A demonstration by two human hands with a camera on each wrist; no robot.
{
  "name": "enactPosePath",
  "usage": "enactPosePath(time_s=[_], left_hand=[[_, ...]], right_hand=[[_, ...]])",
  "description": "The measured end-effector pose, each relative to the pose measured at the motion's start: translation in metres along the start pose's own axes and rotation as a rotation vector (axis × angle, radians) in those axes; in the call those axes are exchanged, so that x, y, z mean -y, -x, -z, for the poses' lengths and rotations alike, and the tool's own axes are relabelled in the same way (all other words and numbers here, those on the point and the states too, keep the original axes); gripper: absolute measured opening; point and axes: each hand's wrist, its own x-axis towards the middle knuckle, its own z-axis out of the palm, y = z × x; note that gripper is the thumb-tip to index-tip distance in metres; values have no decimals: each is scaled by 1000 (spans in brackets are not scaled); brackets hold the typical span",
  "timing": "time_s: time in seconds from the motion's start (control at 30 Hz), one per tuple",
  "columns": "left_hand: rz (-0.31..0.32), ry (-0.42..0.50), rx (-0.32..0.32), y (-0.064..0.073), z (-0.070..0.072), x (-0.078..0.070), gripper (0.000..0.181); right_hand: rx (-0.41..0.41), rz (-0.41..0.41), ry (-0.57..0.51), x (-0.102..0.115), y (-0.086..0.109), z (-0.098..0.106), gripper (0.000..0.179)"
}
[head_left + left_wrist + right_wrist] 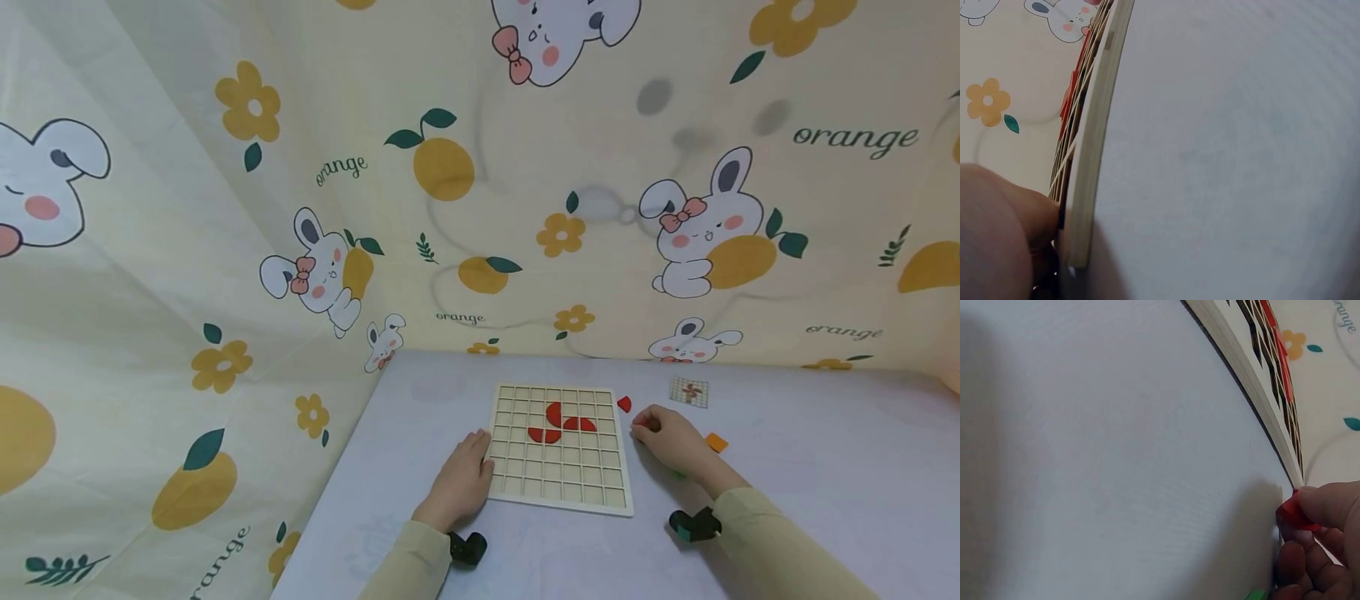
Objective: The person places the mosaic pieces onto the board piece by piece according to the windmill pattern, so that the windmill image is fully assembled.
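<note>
A cream square board (525,492) with a raised grid lies on the table. Several red quarter-round pieces (553,412) sit in its cells near the middle. At the board's left edge my left hand (461,479) rests, fingers extended along the side and thumb touching the frame. Off the right edge, my right hand (678,442) pinches a red piece (1294,514) between thumb and curled fingers, seen in the right wrist view. Another red quarter-round piece (625,404) lies on the table by the board's upper right corner.
Beyond the right hand lies a small card (690,392) printed with a pinwheel pattern on a grid. An orange piece (716,442) is beside the right wrist, and a green piece (1257,594) is partly hidden under it. A printed curtain (525,275) hangs behind the table.
</note>
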Motion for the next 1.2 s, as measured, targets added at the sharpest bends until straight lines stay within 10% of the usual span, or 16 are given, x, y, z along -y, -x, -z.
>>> enactPosePath(time_s=[1.2], left_hand=[[-17,-8,22,-1,2,1,49]], right_hand=[[-45,-31,-51,4,-18,1,56]])
